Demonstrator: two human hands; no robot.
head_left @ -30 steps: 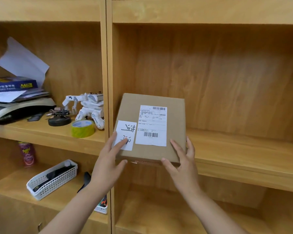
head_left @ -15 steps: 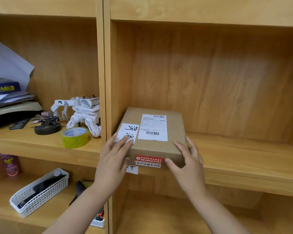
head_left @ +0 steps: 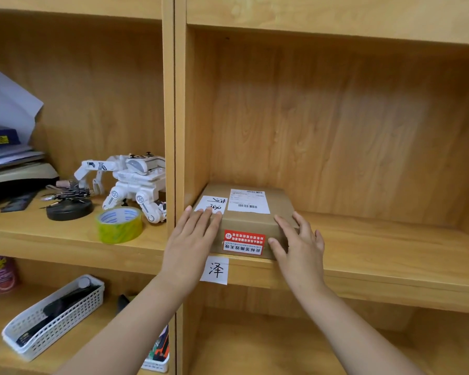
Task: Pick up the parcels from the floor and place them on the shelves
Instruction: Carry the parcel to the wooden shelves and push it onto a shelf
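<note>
A brown cardboard parcel (head_left: 248, 220) with a white shipping label, a handwritten paper note and a red sticker lies flat on the wooden shelf (head_left: 377, 247), tucked into its left corner. My left hand (head_left: 192, 242) rests flat against the parcel's front left corner, fingers together over the top edge. My right hand (head_left: 299, 243) cups the front right corner, fingers spread along the side. Both hands touch the parcel.
A paper tag (head_left: 215, 269) with a handwritten character hangs on the shelf's front edge. The left compartment holds a white toy robot (head_left: 130, 180), a yellow tape roll (head_left: 119, 224), a black round stand (head_left: 68, 208) and stacked papers. Below sits a white basket (head_left: 54, 315).
The parcel went from tilted up at the shelf edge to lying flat, pushed deeper into the shelf's left corner. Both hands followed it forward.
</note>
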